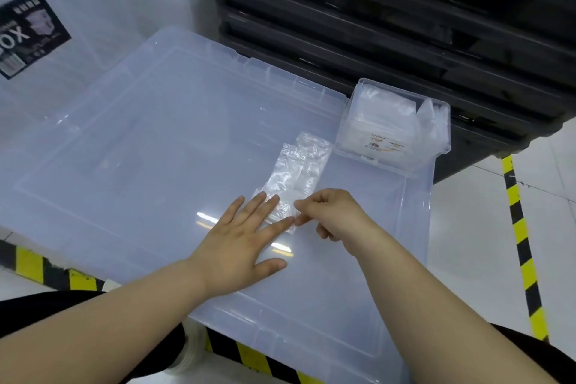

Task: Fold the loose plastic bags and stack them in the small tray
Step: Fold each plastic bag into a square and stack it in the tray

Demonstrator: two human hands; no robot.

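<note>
Head view of a folding step on a large translucent bin lid (156,140) that serves as the surface. A clear plastic bag (296,171), narrow and crinkled, lies on the lid right of centre, running from the hands toward the far right. The left hand (240,243) rests flat, fingers spread, its grip released, with the fingertips pressing the bag's near end. The right hand (333,215) is just beside it, thumb and forefinger pinched on the near edge of the bag, the other fingers curled. At the far right corner of the lid stands the small tray (389,159), a clear box with a label on its near wall, holding folded bags (383,115). Beyond the tray is a stack of black crates (405,25). Yellow-and-black hazard tape (523,243) marks the pale floor to the right and along the near left.
</note>
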